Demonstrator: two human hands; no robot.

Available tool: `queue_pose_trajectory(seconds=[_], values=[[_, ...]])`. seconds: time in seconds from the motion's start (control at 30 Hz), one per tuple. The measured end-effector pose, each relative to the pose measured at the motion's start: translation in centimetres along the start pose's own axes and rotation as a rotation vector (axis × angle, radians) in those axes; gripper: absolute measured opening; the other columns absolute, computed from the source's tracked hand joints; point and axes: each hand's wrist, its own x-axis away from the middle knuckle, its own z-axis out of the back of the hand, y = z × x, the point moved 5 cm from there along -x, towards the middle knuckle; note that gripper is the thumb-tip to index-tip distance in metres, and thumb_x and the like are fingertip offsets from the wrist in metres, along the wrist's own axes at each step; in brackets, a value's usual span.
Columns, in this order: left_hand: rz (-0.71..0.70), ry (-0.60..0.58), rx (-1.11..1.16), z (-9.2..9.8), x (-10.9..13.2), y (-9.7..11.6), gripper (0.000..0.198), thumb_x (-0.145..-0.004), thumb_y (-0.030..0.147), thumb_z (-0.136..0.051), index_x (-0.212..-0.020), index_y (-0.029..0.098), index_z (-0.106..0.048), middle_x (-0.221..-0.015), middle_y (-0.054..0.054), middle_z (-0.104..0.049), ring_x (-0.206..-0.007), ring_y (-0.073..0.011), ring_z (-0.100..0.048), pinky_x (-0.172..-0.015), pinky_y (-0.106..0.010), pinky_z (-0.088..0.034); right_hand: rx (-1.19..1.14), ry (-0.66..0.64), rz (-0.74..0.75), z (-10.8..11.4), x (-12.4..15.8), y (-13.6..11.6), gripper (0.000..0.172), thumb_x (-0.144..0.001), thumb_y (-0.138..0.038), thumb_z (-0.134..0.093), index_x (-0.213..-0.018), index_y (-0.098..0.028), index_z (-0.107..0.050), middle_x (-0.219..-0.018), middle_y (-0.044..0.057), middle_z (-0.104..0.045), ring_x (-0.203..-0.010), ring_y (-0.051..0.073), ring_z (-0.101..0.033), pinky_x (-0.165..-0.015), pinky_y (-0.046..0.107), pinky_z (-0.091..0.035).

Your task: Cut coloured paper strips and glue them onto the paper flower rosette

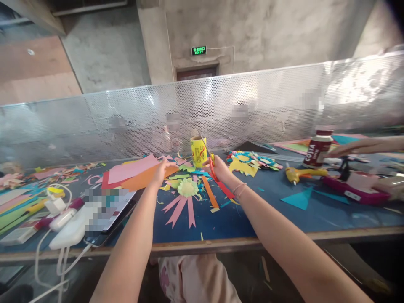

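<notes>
My right hand [218,169] grips a pair of scissors [212,168] with red and yellow handles, blades pointing up and away. Right behind the blades stands a yellow printed roll [198,151], its top hollow. Over the edge of an orange paper sheet [139,180], my left hand [162,170] has its fingers stretched out and holds nothing I can see. Between my forearms lies a pale green paper flower [188,188] with pink paper tails [181,212]. Orange strips [210,191] and coloured scraps lie around it.
At left, a phone [110,214], white power bank [67,229] and cables sit near the table edge. To the right are a yellow glue gun [304,173], a Costa bottle [318,149] and another person's hand [356,147]. A perforated metal panel [132,122] stands behind.
</notes>
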Motion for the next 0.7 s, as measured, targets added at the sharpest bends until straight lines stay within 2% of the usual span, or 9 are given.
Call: queue_pose_trajectory(seconds=[0.1,0.23,0.33,0.4,0.57,0.7], values=[[-0.082,-0.123,0.034,-2.8,1.4,1.5,0.063,-0.092,0.054,-0.024,-0.071,0.021,-0.073,-0.113,-0.007,-0.068,-0.125,-0.0242,-0.048,-0.110,-0.038,-0.027,-0.052,-0.064,0.080,-1.9,1.0,-1.8,0.036,-0.058,-0.028,-0.077,-0.077,-0.023,-0.048,-0.081,0.002,-0.062,-0.075,0.018,-0.061,-0.069,0.035,-0.053],[-0.204,-0.232,0.093,-5.0,2.9,3.2,0.043,-0.089,0.046,-0.043,-0.070,0.022,-0.073,-0.114,-0.006,-0.068,-0.126,-0.0246,-0.047,-0.111,-0.037,-0.026,-0.064,-0.130,0.096,-3.2,1.7,-2.9,0.037,-0.057,-0.030,-0.078,-0.072,-0.023,-0.045,-0.072,0.001,-0.057,-0.070,0.018,-0.058,-0.067,0.037,-0.052],[-0.216,-0.216,0.098,-5.4,3.3,3.6,0.029,-0.084,0.038,-0.054,-0.066,0.023,-0.071,-0.108,-0.005,-0.069,-0.131,-0.0240,-0.041,-0.113,-0.037,-0.022,-0.004,-0.108,0.071,-3.1,1.7,-2.6,0.036,-0.058,-0.032,-0.077,-0.070,-0.023,-0.044,-0.067,-0.001,-0.055,-0.067,0.016,-0.056,-0.066,0.034,-0.051],[-0.206,-0.201,0.108,-5.5,3.4,3.7,0.026,-0.084,0.035,-0.054,-0.066,0.023,-0.070,-0.105,-0.005,-0.070,-0.131,-0.0231,-0.041,-0.114,-0.036,-0.021,0.047,-0.078,0.059,-2.9,1.4,-2.4,0.038,-0.058,-0.033,-0.076,-0.070,-0.023,-0.042,-0.066,-0.003,-0.055,-0.067,0.016,-0.056,-0.065,0.032,-0.050],[-0.153,-0.256,0.176,-6.2,3.4,3.0,0.042,-0.090,0.045,-0.042,-0.071,0.021,-0.071,-0.107,-0.007,-0.068,-0.125,-0.0238,-0.047,-0.112,-0.037,-0.023,0.122,-0.067,0.016,-2.3,1.0,-2.1,0.039,-0.055,-0.028,-0.077,-0.070,-0.023,-0.041,-0.063,-0.004,-0.055,-0.062,0.015,-0.056,-0.058,0.028,-0.047],[-0.111,-0.254,0.252,-6.5,3.5,2.6,0.047,-0.089,0.053,-0.040,-0.078,0.021,-0.072,-0.105,-0.008,-0.069,-0.122,-0.0245,-0.050,-0.109,-0.039,-0.028,-0.002,-0.075,-0.019,-2.0,0.9,-1.8,0.038,-0.054,-0.019,-0.078,-0.067,-0.024,-0.043,-0.057,-0.004,-0.054,-0.049,0.014,-0.053,-0.047,0.027,-0.045]])
